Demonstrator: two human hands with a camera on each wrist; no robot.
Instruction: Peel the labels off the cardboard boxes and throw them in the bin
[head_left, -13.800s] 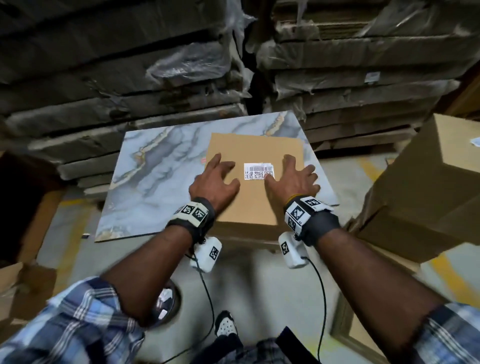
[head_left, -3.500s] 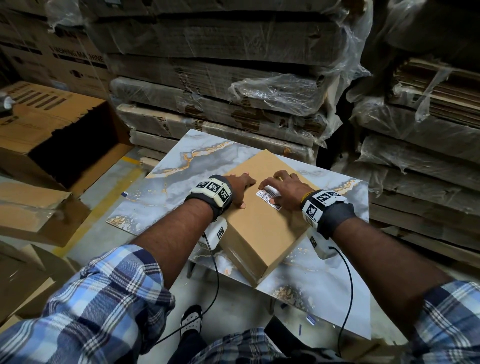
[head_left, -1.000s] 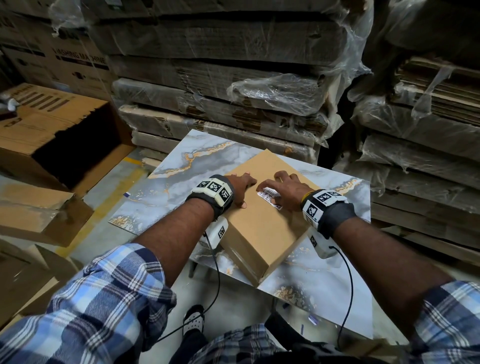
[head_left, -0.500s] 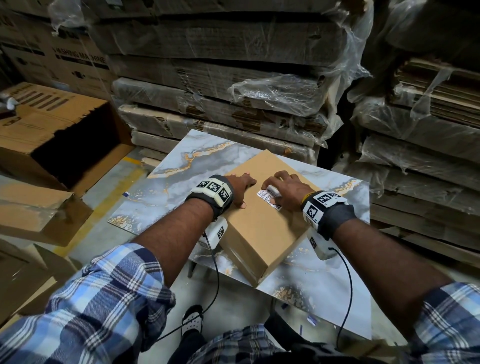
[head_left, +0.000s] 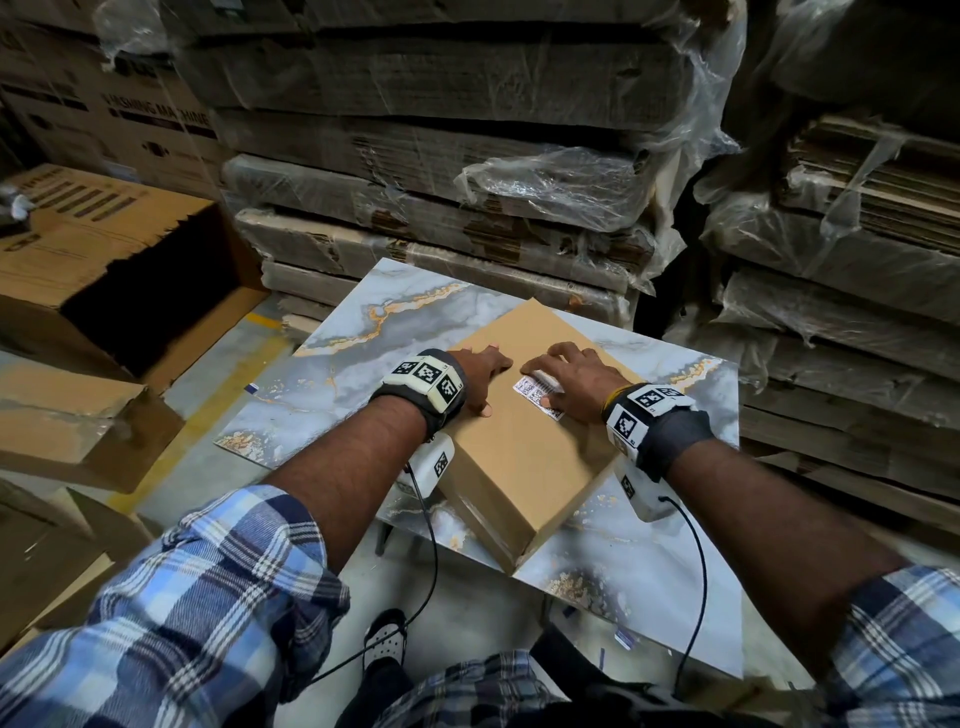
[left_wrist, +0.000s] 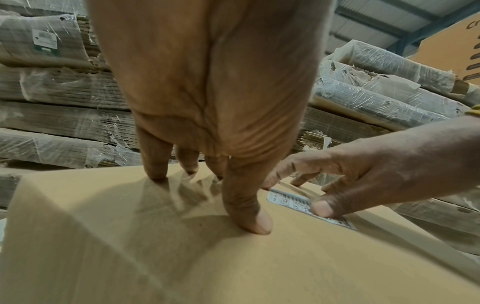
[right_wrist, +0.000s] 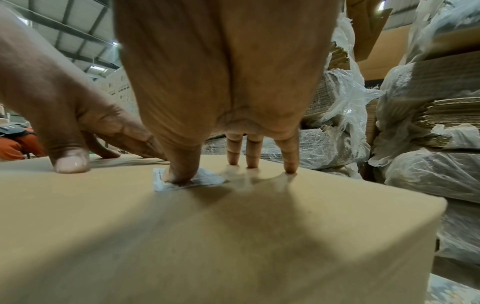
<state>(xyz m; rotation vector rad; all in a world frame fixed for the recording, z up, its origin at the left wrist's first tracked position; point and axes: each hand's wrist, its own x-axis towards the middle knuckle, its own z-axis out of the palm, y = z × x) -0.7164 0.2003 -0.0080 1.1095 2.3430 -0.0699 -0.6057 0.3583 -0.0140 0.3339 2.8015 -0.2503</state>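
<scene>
Label (head_left: 537, 397) half hidden under right hand (head_left: 576, 382), fingertips pressing; left hand (head_left: 480, 371) spread on box (head_left: 519, 467).

The cardboard box (head_left: 524, 457) was plain tan; its label (head_left: 537, 397) white with black print, seemingly barcodes; sleeves (head_left: 197, 618) blue plaid.

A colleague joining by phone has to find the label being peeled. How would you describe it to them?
Find the marble-patterned slab in front of the wrapped cardboard stacks; a plain brown box lies on it. The label is the small white barcode sticker on the box's top, between the two hands, under the right hand's thumb.
</scene>
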